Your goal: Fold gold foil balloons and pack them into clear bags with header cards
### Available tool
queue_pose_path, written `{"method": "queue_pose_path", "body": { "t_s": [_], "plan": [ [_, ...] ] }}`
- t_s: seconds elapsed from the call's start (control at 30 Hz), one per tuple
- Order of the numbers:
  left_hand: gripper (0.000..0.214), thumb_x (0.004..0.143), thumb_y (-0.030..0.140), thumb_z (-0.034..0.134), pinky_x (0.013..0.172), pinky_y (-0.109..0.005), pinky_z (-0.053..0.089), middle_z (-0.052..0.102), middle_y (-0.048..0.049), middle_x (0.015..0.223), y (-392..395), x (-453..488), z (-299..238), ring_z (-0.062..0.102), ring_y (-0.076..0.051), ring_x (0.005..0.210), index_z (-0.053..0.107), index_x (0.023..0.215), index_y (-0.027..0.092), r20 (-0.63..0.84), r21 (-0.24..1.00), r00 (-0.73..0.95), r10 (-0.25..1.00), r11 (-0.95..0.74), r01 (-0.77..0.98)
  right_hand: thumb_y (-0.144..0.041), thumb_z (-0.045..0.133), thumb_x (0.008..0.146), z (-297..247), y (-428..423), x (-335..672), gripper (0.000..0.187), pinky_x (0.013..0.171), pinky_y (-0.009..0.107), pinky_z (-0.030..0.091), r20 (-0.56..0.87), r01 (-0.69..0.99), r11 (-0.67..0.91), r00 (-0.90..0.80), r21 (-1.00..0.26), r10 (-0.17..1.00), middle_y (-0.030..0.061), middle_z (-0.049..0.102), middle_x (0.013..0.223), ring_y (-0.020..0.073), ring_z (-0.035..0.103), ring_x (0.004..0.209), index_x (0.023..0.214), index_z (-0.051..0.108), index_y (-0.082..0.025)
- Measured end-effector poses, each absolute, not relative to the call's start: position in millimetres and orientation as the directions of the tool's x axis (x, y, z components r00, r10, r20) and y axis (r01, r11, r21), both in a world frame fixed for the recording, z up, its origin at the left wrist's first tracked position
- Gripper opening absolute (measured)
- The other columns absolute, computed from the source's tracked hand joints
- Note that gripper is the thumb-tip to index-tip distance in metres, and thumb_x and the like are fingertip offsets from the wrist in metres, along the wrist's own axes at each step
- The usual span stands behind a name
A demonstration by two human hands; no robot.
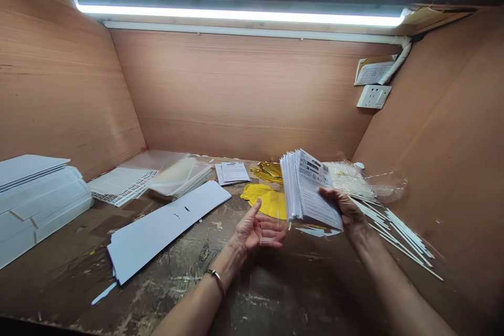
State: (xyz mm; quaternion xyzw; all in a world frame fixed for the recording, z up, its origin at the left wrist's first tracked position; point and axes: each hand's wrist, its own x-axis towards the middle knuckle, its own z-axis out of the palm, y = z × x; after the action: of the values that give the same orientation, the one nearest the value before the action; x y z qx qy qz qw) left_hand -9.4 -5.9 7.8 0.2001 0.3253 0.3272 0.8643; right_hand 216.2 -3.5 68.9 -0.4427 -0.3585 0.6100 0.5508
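Note:
My right hand [348, 212] grips a thick stack of printed instruction leaflets [315, 189] by its right edge, with the thumb on the printed face. The stack is held up above the table, its many edges fanned toward the left. To the left of the stack is my left hand [260, 226], palm turned up and fingers apart. A small clear film-like patch shows over its fingertips; I cannot tell whether it is touching them. Behind the hands lie yellow balloons [265, 199], partly hidden by the stack, and gold foil pieces [268, 172].
Long white card strips [169, 231] lie left of centre on the worn table. Behind them are clear plastic sleeves [181, 176] and two small leaflets [233, 172]. A translucent bin [43, 215] stands far left. White sticks [405, 236] spread at right, near a wall socket [373, 96].

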Motion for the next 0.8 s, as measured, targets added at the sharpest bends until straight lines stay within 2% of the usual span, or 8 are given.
{"method": "queue_pose_path", "body": {
  "t_s": [0.13, 0.27, 0.37, 0.5, 0.6, 0.8],
  "plan": [
    [0.022, 0.077, 0.026, 0.049, 0.059, -0.040, 0.051, 0.064, -0.0156, 0.070, 0.7, -9.9, -7.2, 0.063, -0.027, 0.068, 0.053, 0.077, 0.005, -0.469, 0.546, 0.597, 0.651, 0.745, -0.384, -0.018, 0.057, 0.058, 58.8, -3.7, 217.4, 0.035, 0.074, 0.036, 0.051, -0.195, -0.294, -0.204, -0.061, -0.934, 0.979, 0.0051, 0.069, 0.077, 0.0248, 0.063, 0.078, 0.092, 0.060, -0.015],
    [0.013, 0.073, 0.017, 0.052, 0.059, -0.041, 0.051, 0.063, -0.0169, 0.072, 4.1, -6.6, -7.7, 0.063, -0.029, 0.070, 0.052, 0.075, 0.005, -0.439, 0.552, 0.609, 0.660, 0.733, -0.397, -0.020, 0.057, 0.058, 52.2, -4.1, 219.4, 0.039, 0.073, 0.036, 0.052, -0.187, -0.286, -0.212, -0.113, -0.934, 0.976, 0.0053, 0.068, 0.085, 0.0250, 0.062, 0.080, 0.097, 0.059, -0.015],
    [0.007, 0.069, 0.005, 0.051, 0.052, -0.038, 0.052, 0.063, -0.0114, 0.068, 3.1, -3.8, -3.8, 0.064, -0.025, 0.062, 0.049, 0.076, 0.008, -0.395, 0.630, 0.555, 0.732, 0.656, -0.415, -0.020, 0.059, 0.060, 48.2, -3.8, 223.6, 0.040, 0.073, 0.036, 0.051, -0.213, -0.286, -0.258, -0.177, -0.923, 0.961, 0.0048, 0.068, 0.086, 0.0248, 0.063, 0.079, 0.099, 0.058, -0.016],
    [0.007, 0.073, 0.007, 0.049, 0.048, -0.038, 0.053, 0.061, -0.0074, 0.061, 4.0, -8.1, -2.6, 0.063, -0.023, 0.059, 0.044, 0.073, 0.011, -0.395, 0.767, 0.275, 0.876, 0.480, -0.427, -0.015, 0.062, 0.060, 40.5, -4.8, 241.6, 0.043, 0.075, 0.039, 0.050, -0.204, -0.266, -0.248, -0.184, -0.931, 0.962, 0.0055, 0.067, 0.089, 0.0248, 0.063, 0.078, 0.102, 0.056, -0.016],
    [0.009, 0.073, 0.007, 0.051, 0.046, -0.038, 0.052, 0.058, -0.0050, 0.052, 6.7, -15.8, -7.4, 0.062, -0.023, 0.053, 0.043, 0.073, 0.011, -0.439, 0.821, 0.089, 0.894, 0.439, -0.364, -0.014, 0.063, 0.060, 34.1, -11.5, 260.2, 0.039, 0.074, 0.040, 0.050, -0.262, -0.225, -0.290, -0.143, -0.930, 0.954, 0.0070, 0.067, 0.089, 0.0246, 0.063, 0.076, 0.098, 0.057, -0.015],
    [0.016, 0.070, 0.010, 0.058, 0.039, -0.032, 0.050, 0.055, -0.0022, 0.046, 10.9, -15.6, -19.8, 0.060, -0.022, 0.047, 0.042, 0.070, 0.012, -0.448, 0.853, -0.031, 0.893, 0.417, -0.315, -0.015, 0.063, 0.062, 32.6, -39.2, 265.2, 0.037, 0.073, 0.039, 0.049, -0.386, -0.091, -0.425, -0.281, -0.901, 0.879, 0.0122, 0.065, 0.096, 0.0256, 0.063, 0.078, 0.099, 0.058, -0.011]
  ]
}}
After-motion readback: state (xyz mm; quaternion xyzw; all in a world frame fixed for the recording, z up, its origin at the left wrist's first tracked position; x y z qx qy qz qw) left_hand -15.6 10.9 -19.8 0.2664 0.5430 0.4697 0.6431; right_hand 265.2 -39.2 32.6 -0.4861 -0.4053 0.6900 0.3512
